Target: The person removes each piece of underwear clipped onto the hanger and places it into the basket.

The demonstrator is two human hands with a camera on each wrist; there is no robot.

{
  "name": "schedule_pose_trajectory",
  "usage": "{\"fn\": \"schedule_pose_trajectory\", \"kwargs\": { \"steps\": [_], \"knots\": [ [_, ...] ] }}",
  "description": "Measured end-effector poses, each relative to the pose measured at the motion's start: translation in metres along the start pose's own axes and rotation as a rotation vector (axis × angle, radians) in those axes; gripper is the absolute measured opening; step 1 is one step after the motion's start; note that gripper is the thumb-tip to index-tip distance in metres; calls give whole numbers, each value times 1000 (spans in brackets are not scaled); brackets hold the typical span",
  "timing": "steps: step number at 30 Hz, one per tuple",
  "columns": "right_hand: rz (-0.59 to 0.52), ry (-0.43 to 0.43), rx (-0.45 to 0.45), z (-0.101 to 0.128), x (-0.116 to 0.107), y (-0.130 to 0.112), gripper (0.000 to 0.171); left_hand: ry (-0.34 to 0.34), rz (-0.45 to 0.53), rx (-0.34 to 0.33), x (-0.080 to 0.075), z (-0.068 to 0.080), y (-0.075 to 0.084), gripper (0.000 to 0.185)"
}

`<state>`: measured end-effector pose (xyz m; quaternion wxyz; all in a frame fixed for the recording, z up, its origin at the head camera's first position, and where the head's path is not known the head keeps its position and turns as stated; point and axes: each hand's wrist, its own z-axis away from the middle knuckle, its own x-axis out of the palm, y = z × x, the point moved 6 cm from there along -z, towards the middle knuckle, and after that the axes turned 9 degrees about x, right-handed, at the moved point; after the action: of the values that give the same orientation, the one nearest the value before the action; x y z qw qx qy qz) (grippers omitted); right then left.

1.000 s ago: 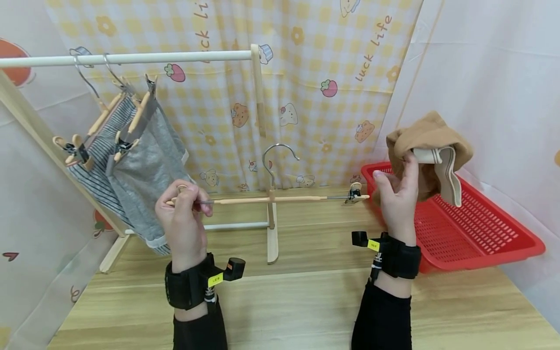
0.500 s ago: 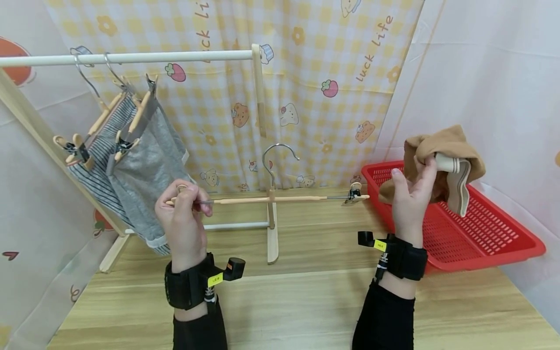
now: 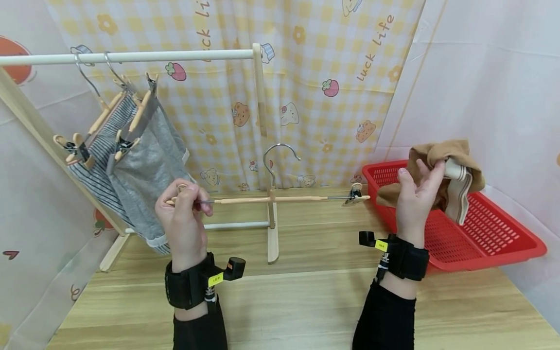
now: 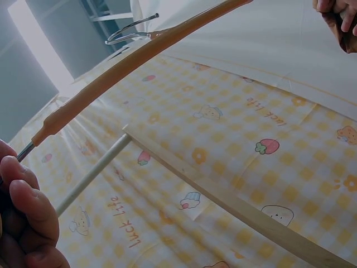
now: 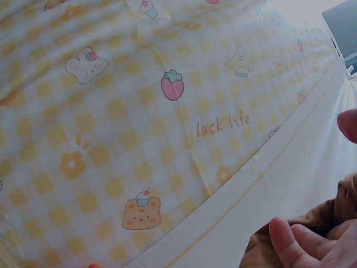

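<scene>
My left hand grips the left clip end of a wooden clip hanger and holds it level above the table; its metal hook points up. In the left wrist view the hanger bar runs up and away from my fingers. My right hand holds a bunched brown garment with a cream striped waistband, up over the red basket. The right wrist view shows only fingertips on brown cloth.
A wooden rack with a white rail stands at the left; two clip hangers carry striped shorts and grey shorts. The rack's foot rests mid-table. Printed curtain behind, white wall at the right.
My right hand has carried the brown garment to the right and lower, away from the hanger's right clip. The left hand and hanger have stayed still.
</scene>
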<state>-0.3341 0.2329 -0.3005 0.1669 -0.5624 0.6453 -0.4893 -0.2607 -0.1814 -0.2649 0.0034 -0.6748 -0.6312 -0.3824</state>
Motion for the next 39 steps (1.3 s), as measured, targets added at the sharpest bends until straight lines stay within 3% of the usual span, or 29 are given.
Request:
{"fn": "schedule_pose_trajectory", "kwargs": {
  "steps": [10,30,39],
  "knots": [
    [-42,34,193,0,-7,10,80,-2,-2,1,1,0,0,31],
    [-9,65,208,-3,-10,13,74,-1,-12,0,2,-1,0,32],
    [-66,82,307,-3,-11,18,91,-3,-7,-1,1,0,0,31]
  ]
}}
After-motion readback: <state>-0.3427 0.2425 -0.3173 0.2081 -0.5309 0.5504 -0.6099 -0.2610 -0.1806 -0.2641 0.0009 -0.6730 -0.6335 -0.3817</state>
